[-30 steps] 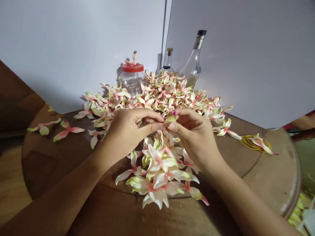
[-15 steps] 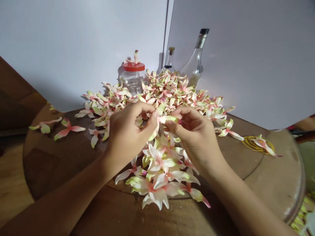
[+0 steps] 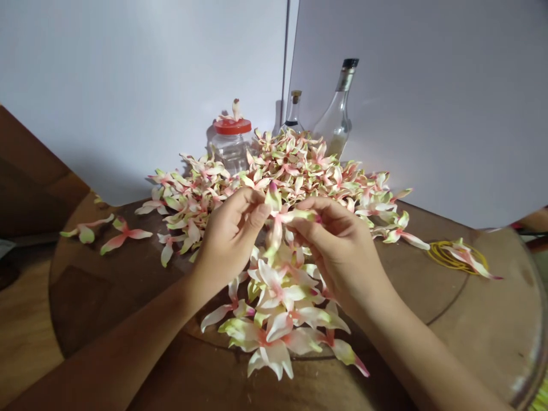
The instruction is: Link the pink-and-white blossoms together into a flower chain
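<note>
My left fingers (image 3: 256, 216) and my right fingers (image 3: 302, 224) are almost closed, and together they pinch one pink and cream flower (image 3: 277, 220) by its petals, just above the big flower pile (image 3: 299, 162) on the round wooden desk (image 3: 479, 342). Behind this pile stand a plastic jar with red lid (image 3: 231, 149) and a glass bottle (image 3: 336, 123). Yellow rubber bands (image 3: 449, 257) lie to the right of it.
</note>
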A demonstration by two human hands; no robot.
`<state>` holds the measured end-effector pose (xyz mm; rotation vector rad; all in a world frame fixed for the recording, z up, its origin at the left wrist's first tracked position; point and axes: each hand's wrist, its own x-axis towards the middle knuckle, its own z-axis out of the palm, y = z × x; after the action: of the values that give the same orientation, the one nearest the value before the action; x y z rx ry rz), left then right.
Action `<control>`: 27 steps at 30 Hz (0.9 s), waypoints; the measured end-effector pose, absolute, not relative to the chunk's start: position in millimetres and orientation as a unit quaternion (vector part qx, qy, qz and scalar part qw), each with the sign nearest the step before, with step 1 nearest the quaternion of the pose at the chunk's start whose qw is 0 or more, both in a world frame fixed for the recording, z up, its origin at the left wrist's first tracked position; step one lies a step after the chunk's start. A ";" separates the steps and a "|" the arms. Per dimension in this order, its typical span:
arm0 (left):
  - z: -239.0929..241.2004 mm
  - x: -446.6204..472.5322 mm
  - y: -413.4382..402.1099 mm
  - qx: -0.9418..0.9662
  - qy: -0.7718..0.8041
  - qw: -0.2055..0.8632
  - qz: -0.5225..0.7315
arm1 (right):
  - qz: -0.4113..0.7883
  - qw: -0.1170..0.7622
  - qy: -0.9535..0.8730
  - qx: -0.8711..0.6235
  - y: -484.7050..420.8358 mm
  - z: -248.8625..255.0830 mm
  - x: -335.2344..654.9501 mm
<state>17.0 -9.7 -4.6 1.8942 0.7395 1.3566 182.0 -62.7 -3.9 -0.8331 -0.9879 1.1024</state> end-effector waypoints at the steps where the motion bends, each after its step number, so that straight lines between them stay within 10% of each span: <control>1: -4.6 15.1 -6.3 0.741 0.263 0.357 0.504 | 0.491 0.662 -0.428 -0.371 -61.3 -4.1 184.8; 8: -3.8 15.4 -3.4 0.739 0.241 0.375 0.506 | 0.506 0.670 -0.406 -0.360 -56.8 -3.4 189.4; 27: 5.8 9.9 -11.9 0.862 0.214 0.023 0.458 | 0.531 0.605 -0.485 -0.342 -58.4 -2.9 193.8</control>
<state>9.9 -11.9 5.8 2.6695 0.6628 1.4187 193.8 -58.4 -2.9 -0.7903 -1.1227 1.2274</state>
